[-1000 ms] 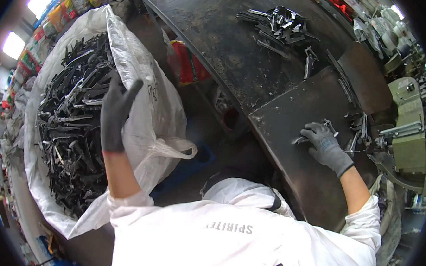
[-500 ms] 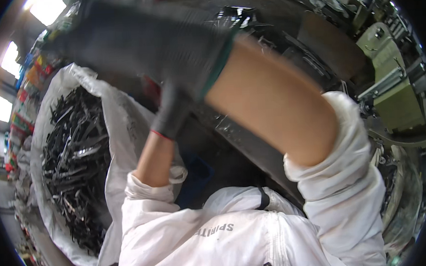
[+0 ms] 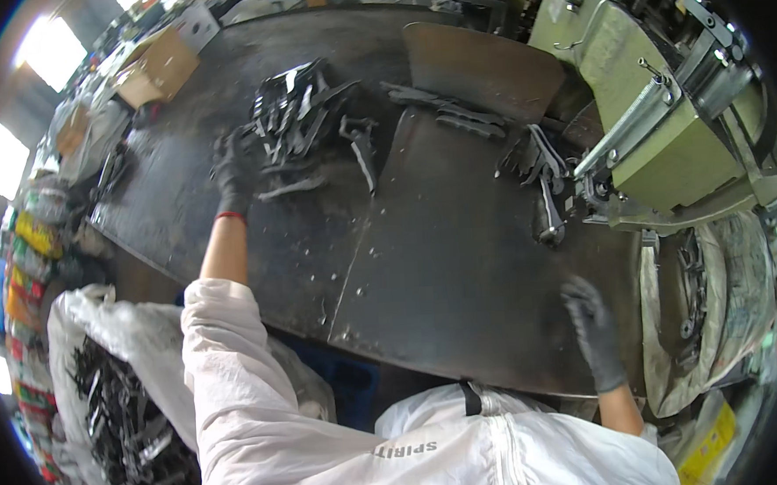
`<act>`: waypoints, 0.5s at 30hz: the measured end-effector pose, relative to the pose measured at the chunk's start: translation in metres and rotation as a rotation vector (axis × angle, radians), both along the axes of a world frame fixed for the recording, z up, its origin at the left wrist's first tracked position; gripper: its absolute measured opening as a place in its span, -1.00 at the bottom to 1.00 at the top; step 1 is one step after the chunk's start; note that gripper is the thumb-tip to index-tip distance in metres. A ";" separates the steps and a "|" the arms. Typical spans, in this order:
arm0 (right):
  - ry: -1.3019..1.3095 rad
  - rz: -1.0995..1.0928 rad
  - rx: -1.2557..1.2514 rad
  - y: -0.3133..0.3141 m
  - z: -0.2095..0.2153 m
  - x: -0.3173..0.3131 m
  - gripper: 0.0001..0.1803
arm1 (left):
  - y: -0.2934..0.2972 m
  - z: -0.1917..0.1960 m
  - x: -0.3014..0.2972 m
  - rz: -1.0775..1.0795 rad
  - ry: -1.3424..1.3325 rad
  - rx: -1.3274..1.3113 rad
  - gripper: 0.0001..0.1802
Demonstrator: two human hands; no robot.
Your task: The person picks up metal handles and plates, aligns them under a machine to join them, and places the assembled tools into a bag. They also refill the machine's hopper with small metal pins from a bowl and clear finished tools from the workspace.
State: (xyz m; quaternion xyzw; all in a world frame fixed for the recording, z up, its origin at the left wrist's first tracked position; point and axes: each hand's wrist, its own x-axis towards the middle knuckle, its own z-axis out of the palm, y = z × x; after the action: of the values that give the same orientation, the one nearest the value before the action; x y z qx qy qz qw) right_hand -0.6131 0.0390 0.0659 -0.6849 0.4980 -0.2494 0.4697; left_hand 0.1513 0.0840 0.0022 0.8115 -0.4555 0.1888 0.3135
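My left hand [image 3: 234,173], in a dark grey glove with a red cuff edge, reaches forward over the table [image 3: 442,257]. Its fingers are stretched out at the left side of a pile of dark, irregular strips [image 3: 298,107]; I cannot tell whether they touch it. A few loose strips [image 3: 293,188] lie just right of this hand. My right hand [image 3: 593,328], also gloved and slightly blurred, is over the table's near right part, fingers apart and holding nothing. Beyond it, a small cluster of dark pieces [image 3: 543,177] lies beside a green machine [image 3: 654,106].
A white bag [image 3: 115,309] full of dark strips stands at the near left. Another bag [image 3: 716,295] hangs by the table's right edge. A curved brown plate [image 3: 485,66] stands at the back. A cardboard box [image 3: 158,68] is at the far left. A blue crate [image 3: 347,376] sits below the table edge.
My right arm, which crossed leftward near the bag, has swung back to the right. My left hand has reached forward to the pile. The view has turned toward the table and machine.
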 end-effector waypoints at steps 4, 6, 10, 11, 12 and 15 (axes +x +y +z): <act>-0.086 -0.359 -0.050 0.001 -0.064 -0.116 -0.54 | -0.103 -0.011 0.018 -0.004 0.049 0.053 -0.30; -0.133 -0.433 -0.026 -0.004 -0.070 -0.115 -0.55 | -0.132 -0.009 0.027 0.040 0.073 0.108 -0.23; 0.477 -0.085 -0.574 -0.032 -0.045 -0.020 -0.60 | -0.159 0.016 0.061 0.189 0.105 0.223 -0.08; 0.483 0.076 -0.679 -0.046 -0.047 0.006 -0.61 | -0.184 0.024 0.049 0.250 0.142 0.292 -0.09; 0.462 0.258 -0.779 -0.059 -0.053 0.034 -0.63 | -0.196 0.033 0.050 0.269 0.142 0.293 -0.09; 0.474 0.305 -0.788 -0.085 -0.041 0.105 -0.67 | -0.243 0.041 0.035 0.269 0.082 0.350 -0.08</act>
State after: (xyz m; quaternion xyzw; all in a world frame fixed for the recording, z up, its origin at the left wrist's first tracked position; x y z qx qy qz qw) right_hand -0.5079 -0.0459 0.0246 -0.9138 0.3529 -0.1846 0.0795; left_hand 0.1866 -0.1592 0.0435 0.9139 -0.3560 0.1137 0.1584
